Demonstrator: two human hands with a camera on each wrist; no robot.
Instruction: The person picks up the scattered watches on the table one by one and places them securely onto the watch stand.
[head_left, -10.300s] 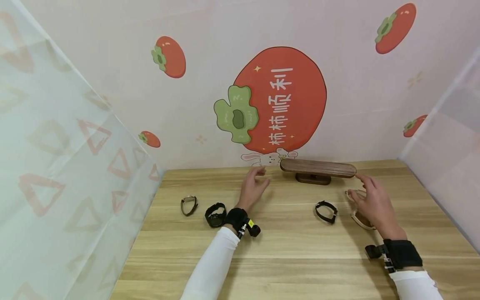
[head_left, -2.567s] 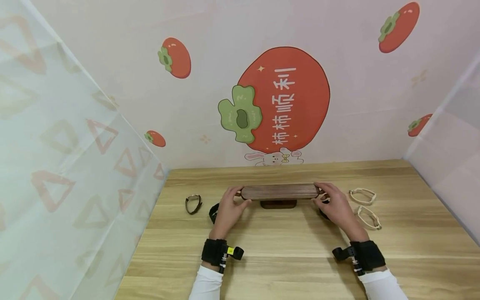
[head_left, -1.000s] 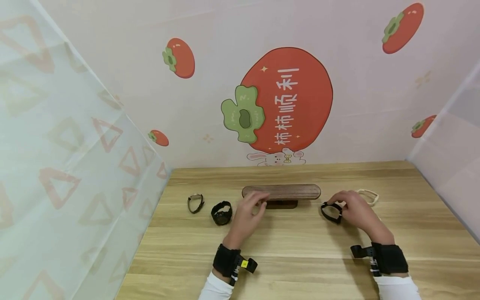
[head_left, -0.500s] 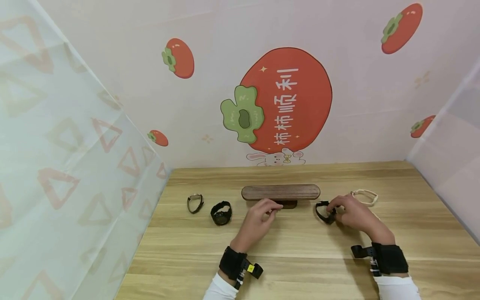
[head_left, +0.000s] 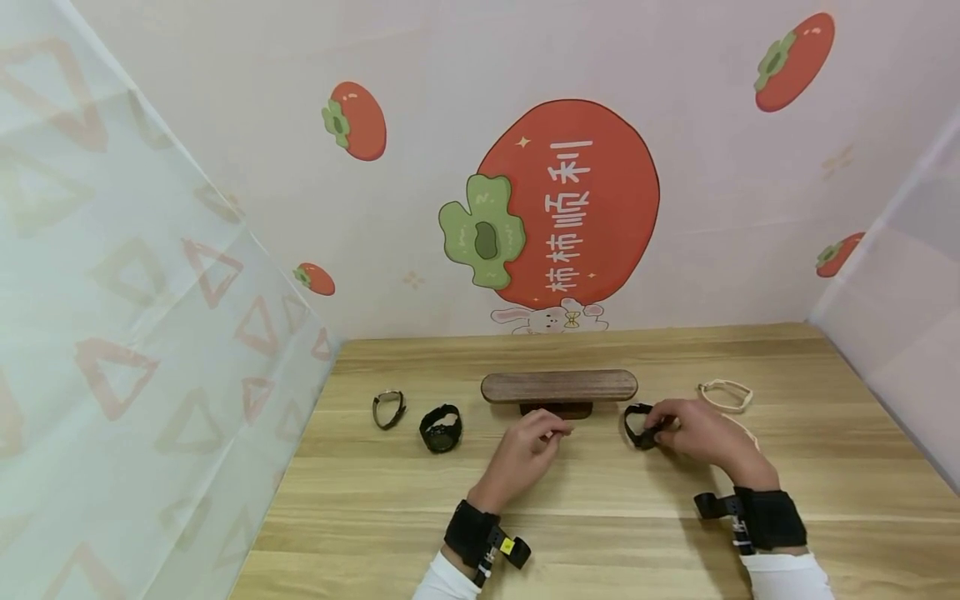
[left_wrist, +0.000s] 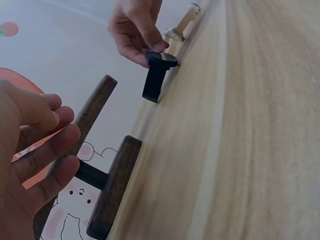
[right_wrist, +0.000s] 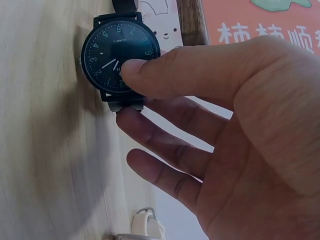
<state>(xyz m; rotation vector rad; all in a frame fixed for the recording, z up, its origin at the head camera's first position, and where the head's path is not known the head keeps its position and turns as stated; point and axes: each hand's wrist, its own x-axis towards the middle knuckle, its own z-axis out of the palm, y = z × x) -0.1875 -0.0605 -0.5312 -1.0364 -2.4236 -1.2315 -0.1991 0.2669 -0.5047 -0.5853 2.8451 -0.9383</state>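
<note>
My right hand pinches a black wristwatch at the table, right of the wooden stand. In the right wrist view my thumb lies across the dark dial with white numerals, and fingertips are at the strap's lower end. The left wrist view shows this watch's strap hanging down from the case. My left hand is in front of the stand, fingers loosely curled and holding nothing. Behind it stands the dark wooden T-shaped stand, a rounded bar on a short post and base.
On the left lie a small dark-strapped watch and a chunky black watch. A cream watch lies at right, with another cream strap mostly hidden behind my right hand. A printed wall closes off the table's back.
Earlier both hands brought the stand from the back right to the middle. Since then my right hand has taken hold of the black watch and turned it slightly left; my left hand has come off the stand.
</note>
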